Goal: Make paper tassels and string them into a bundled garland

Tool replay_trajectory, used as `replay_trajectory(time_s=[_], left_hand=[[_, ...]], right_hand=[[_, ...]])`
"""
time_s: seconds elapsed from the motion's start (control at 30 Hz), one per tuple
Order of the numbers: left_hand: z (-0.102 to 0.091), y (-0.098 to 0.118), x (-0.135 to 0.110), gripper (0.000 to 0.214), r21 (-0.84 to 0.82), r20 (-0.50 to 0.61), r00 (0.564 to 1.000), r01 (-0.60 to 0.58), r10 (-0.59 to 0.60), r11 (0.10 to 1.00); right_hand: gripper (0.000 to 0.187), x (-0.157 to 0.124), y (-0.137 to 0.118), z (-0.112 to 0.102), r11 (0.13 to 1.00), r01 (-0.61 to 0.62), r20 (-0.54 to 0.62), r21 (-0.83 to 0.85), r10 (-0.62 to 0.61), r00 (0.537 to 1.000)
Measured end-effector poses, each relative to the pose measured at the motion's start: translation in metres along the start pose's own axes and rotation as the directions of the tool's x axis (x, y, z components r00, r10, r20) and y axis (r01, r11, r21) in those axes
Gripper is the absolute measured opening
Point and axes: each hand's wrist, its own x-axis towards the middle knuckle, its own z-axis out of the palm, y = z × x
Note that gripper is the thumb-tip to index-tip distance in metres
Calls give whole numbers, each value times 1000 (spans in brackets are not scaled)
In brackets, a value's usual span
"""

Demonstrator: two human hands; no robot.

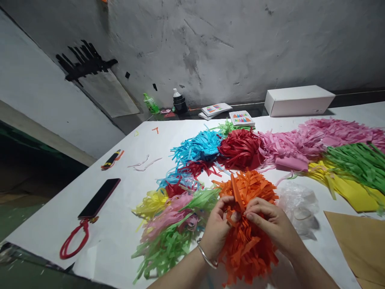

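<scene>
Both hands work on a bunch of orange paper tassels (249, 245) at the front of the white table. My left hand (218, 226), with a silver bangle on its wrist, has its fingers closed around the orange paper. Opposite it, my right hand (267, 218) pinches the same bunch near its middle. A flat orange strip (236, 192) sticks up between the two hands. Left of the bunch lies a pile of yellow, pink and light green tassels (168, 224). Behind are blue tassels (198, 146) and dark red tassels (242, 148).
Pink tassels (300, 138), green tassels (361, 164) and yellow paper (345, 188) spread across the right. A clear plastic bag (297, 204) and brown cardboard (357, 241) lie nearer. At left are a phone (99, 198) and a cutter (111, 159). A white box (299, 100) stands by the wall.
</scene>
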Motion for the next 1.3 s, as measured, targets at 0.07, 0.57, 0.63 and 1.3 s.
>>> replay_trajectory(time_s=[0.07,0.57,0.63,1.3], left_hand=[[-1,-1,0,47,4,2,1000,10,-10,1000],[-2,-2,1,45,27,-2,1000,-14,14,1000],[-1,-1,1,47,46,-5,1000,-22,23,999],[-7,-8,2,50,-58,45,999,9,-7,998]], right_hand=[[26,0,1,0,1000,-4,5,9,4,1000],[23,-2,0,7,994,81,-51,-67,-84,995],[20,-2,2,9,992,107,-77,-74,-112,991],[8,-11,7,14,940,299,-206,-165,-330,921]])
